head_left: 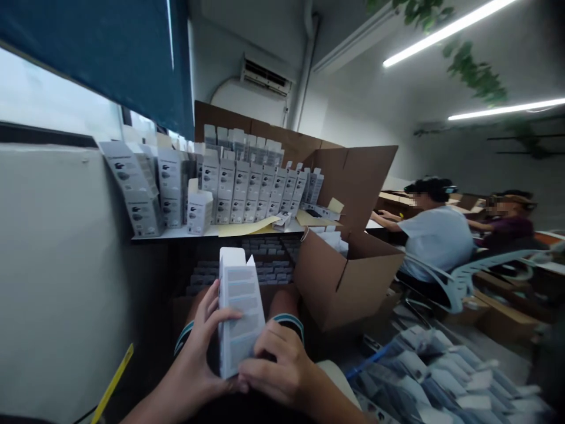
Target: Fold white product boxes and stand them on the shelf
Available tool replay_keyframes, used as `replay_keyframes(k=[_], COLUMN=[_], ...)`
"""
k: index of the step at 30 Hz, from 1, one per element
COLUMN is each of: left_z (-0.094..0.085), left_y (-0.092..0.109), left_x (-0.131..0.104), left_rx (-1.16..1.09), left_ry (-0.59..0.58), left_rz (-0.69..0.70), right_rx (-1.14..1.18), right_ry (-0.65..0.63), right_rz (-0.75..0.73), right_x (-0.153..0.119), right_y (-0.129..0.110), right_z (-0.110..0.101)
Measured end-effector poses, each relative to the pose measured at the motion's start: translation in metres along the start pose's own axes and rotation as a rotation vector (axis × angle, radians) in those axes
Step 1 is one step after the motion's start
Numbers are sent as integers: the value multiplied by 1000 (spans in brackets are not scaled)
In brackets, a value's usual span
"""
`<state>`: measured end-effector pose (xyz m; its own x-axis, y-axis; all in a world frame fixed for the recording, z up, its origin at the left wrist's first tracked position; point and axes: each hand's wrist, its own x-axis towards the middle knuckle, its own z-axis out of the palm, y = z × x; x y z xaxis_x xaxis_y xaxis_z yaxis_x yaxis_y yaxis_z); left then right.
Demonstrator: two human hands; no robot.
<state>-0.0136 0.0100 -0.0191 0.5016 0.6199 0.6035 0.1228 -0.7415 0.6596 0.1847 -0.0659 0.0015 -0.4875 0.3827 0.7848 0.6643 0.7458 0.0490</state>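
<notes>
A tall white box [242, 294] with printed grey text panels stands nearly upright over my lap, its top flaps raised. My left hand [200, 347] grips it from the left, with the thumb under the lower end and a finger across the front face. Curled against the lower right side and bottom corner of the box is my right hand [278, 359], its fingers pinched at that edge. The underside of the box is hidden by the hands.
Rows of similar boxes [241, 188] stand on a shelf ahead. An open cardboard carton [348, 282] is to the right of my knees. More boxes [441, 377] are heaped at the lower right. Two people [435, 235] sit at tables on the right.
</notes>
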Motion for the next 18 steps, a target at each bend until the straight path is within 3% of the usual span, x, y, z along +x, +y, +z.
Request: replay_keyframes(k=[6,10,15,18], left_z=[16,28,73,106], left_y=[-11,-13,-23,-48], left_x=[-4,-2,46,88], left_rx=[145,209,249,240], left_ry=[-30,-52,-11,-49], left_rz=[60,72,209,284], right_rx=[88,214,274,264], right_ry=[-54,82,273,246], right_rz=[113,302,725,841], right_x=[-26,-38,-39,-35], right_y=[6,13,46,86], right_z=[3,4,2,2])
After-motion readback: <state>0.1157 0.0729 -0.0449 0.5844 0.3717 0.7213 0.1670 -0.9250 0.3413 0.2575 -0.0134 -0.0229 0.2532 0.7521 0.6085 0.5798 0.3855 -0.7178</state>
